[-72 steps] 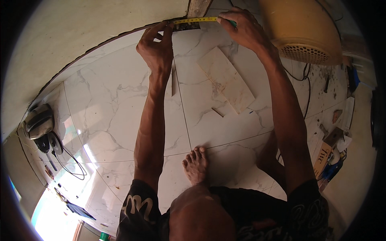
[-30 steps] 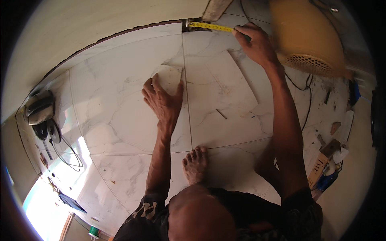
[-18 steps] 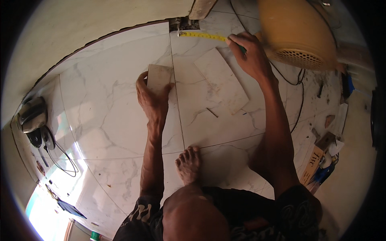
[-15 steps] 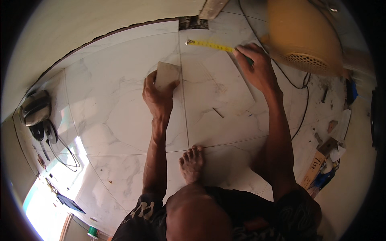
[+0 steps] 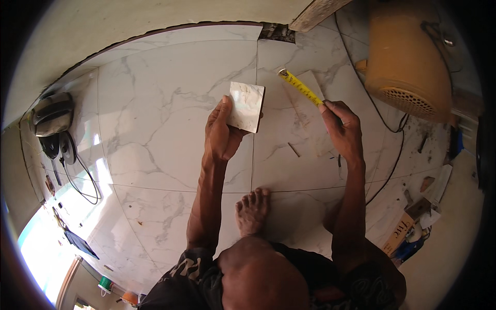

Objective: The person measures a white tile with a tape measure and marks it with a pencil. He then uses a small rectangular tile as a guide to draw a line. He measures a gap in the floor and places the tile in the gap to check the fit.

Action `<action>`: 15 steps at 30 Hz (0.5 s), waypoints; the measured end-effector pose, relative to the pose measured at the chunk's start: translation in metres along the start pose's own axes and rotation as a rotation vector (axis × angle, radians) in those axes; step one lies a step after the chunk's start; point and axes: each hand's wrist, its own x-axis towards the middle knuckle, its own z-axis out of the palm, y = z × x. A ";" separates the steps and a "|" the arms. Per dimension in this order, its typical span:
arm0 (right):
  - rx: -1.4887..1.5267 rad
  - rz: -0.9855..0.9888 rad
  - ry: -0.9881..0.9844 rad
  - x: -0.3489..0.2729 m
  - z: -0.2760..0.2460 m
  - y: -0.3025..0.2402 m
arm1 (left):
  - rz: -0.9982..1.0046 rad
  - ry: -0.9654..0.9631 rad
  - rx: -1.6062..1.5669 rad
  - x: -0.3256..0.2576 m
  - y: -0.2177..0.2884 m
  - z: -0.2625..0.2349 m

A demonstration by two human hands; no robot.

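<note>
left hand (image 5: 221,135): clamped on a small cut tile piece (image 5: 247,106), thumb over one edge and fingers curled under, held up off the floor over the joint between two big slabs

right hand (image 5: 342,130): pinched shut on a yellow tape measure (image 5: 300,88), blade sticking out toward the wall, its tip hanging free and not hooked on anything

done so far: looks like most of the marble floor tiles (image 5: 170,98) are laid and the piece is already cut down, that's my read anyway

still left: there's a dark unfilled gap (image 5: 276,32) at the wall edge, next to a wooden board (image 5: 316,9). the piece isn't set anywhere yet, and the tape isn't lying against it either

edges: curved wall line runs along the far side, a grout joint passes right under the piece, and a bare foot (image 5: 251,211) sits just behind the cross joint

open room: lots of bare floor to the left. right side is tighter, with a tan fan housing (image 5: 408,57), a black cable (image 5: 385,124) and loose clutter near the right arm

left corner: some dark tools and cords (image 5: 54,134), well apart from both hands
</note>
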 end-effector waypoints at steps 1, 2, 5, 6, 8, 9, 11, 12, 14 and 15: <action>0.008 0.001 -0.004 -0.001 0.001 0.002 | 0.011 0.016 0.043 0.000 -0.002 0.000; 0.016 0.003 -0.007 -0.002 0.001 0.002 | 0.021 0.031 0.087 0.001 -0.006 0.000; 0.009 0.062 -0.032 -0.005 0.006 -0.005 | 0.121 0.126 0.263 0.001 -0.012 0.007; 0.024 0.050 -0.037 -0.006 0.006 -0.003 | 0.164 0.162 0.328 0.002 -0.015 0.013; 0.055 0.027 -0.049 -0.011 0.008 0.003 | 0.188 0.243 0.363 -0.001 -0.018 0.024; 0.065 0.049 -0.060 -0.012 0.009 0.002 | 0.179 0.268 0.362 -0.003 -0.018 0.027; 0.086 0.094 -0.080 -0.015 0.012 0.000 | 0.179 0.305 0.317 -0.002 -0.022 0.027; 0.084 0.098 -0.075 -0.017 0.013 -0.001 | 0.187 0.315 0.271 0.000 -0.025 0.021; 0.083 0.107 -0.063 -0.018 0.012 -0.001 | 0.189 0.290 0.195 0.003 -0.030 0.010; 0.068 0.111 -0.060 -0.019 0.011 -0.001 | 0.185 0.257 0.165 0.002 -0.029 0.005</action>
